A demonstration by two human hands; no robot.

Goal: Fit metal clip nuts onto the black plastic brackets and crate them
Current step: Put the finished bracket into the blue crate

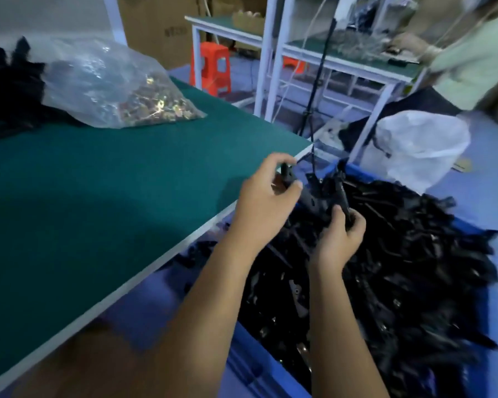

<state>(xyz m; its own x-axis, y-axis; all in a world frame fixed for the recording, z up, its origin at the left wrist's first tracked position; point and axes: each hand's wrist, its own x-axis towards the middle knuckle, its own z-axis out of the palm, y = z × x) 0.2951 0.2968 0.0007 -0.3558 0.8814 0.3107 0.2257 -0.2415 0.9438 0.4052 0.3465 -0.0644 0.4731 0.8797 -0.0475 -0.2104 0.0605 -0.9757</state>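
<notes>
My forearms reach out from the bottom edge over the blue crate (273, 366) heaped with black plastic brackets (400, 268). My left hand (266, 196) curls its thumb and fingers around one end of a black bracket (314, 201) held above the heap; my right hand (341, 234) pinches the other end between curled fingertips. The piece is dull black, long and angular, blurred by motion, so I cannot tell whether a clip nut sits on it. Small metal glints show among the crated brackets below my right wrist. Left of my left hand spreads the green-topped bench (98, 196), and far beyond on it lies a clear bag of brassy clip nuts (153, 106) beside a dark pile (9, 90). Beyond my grip stands an orange stool (213, 68); right of it, a white sack (423, 145) and another person (477, 56).
</notes>
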